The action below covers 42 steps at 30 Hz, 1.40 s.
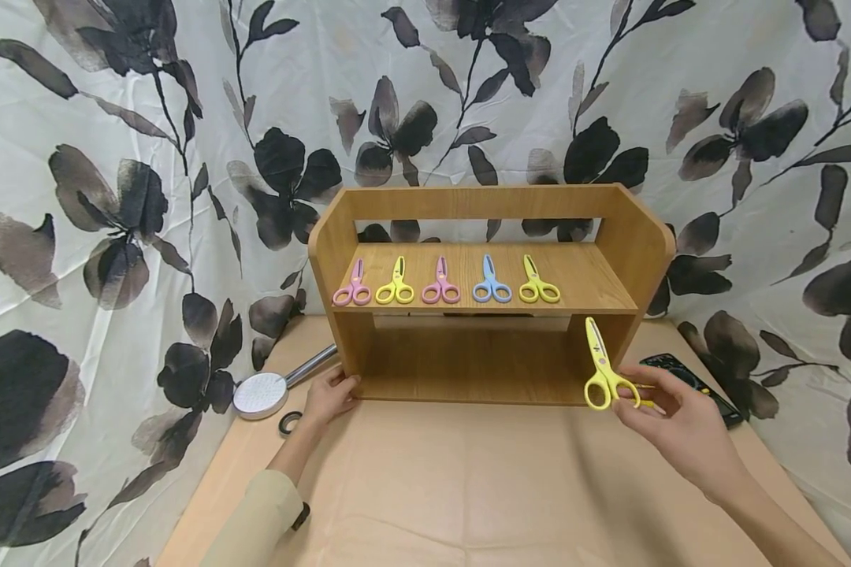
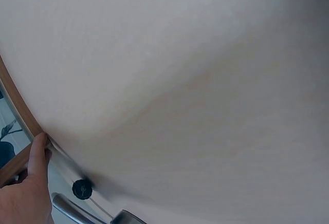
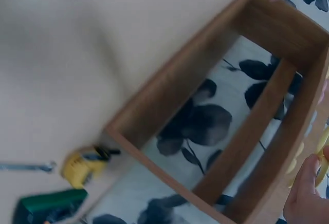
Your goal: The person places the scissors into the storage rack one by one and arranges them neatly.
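Observation:
My right hand [image 1: 681,429] pinches a pair of yellow scissors [image 1: 599,358] by its handle loops, blades pointing up. The scissors are in front of the right end of a two-tier wooden shelf [image 1: 468,384]. On its upper board, pink scissors [image 1: 440,282], blue scissors [image 1: 491,281] and yellow scissors [image 1: 536,281] stand in a row with others, handles down. At the shelf's lower left front corner, my left hand [image 1: 329,396] grips the side panel; in the left wrist view the left hand [image 2: 28,193] has a finger along that corner.
Left of the shelf lie a round white-faced object with a metal handle [image 1: 261,395] and a black ring [image 1: 289,423]. A black object [image 1: 695,384] lies at the right. The right wrist view shows a yellow tool [image 3: 82,168], a wrench [image 3: 25,167] and a green box [image 3: 49,206]. Floral cloth [image 1: 206,157] hangs behind.

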Available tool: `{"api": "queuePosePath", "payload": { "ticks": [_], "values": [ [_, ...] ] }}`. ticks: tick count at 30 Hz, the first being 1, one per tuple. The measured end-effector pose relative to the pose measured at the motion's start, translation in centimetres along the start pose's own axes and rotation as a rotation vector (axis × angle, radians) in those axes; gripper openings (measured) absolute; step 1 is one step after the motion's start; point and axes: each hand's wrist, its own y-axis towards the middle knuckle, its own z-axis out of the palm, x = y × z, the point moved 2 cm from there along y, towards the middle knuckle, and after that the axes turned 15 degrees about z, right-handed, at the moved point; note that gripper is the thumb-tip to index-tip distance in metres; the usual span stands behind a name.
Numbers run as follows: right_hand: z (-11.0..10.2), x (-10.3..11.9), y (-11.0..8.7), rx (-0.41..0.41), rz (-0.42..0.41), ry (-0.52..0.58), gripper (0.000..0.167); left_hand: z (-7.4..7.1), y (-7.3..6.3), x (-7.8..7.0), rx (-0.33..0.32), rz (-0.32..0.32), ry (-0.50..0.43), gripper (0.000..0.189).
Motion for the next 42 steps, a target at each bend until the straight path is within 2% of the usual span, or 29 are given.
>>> {"api": "queuePosePath", "payload": {
  "ticks": [3, 9, 19, 26, 33, 42],
  "values": [
    [-0.6, 1.2, 1.3, -0.001, -0.029, -0.001, 0.049, 0.0, 0.1, 0.1, -0.002, 0.01, 0.013, 0.059],
    [-1.4, 3.7, 4.4, -0.026, -0.061, -0.085, 0.049, -0.1, 0.3, 0.4, -0.015, 0.01, 0.018, 0.058],
    [-1.8, 7.2, 10.1, -0.043, -0.033, -0.195, 0.056, -0.1, 0.2, 0.3, -0.011, 0.01, 0.021, 0.06],
    [-1.5, 8.3, 13.4, -0.028, -0.012, -0.253, 0.056, -0.1, 0.2, 0.4, -0.021, 0.02, 0.018, 0.057],
    [-1.7, 8.9, 15.6, -0.03, -0.005, -0.353, 0.053, -0.1, 0.2, 0.3, -0.029, 0.024, 0.015, 0.056],
    [-1.6, 9.1, 16.7, 0.078, 0.015, -0.43, 0.053, 0.0, 0.2, 0.4, -0.027, 0.031, 0.008, 0.057]
  ]
}}
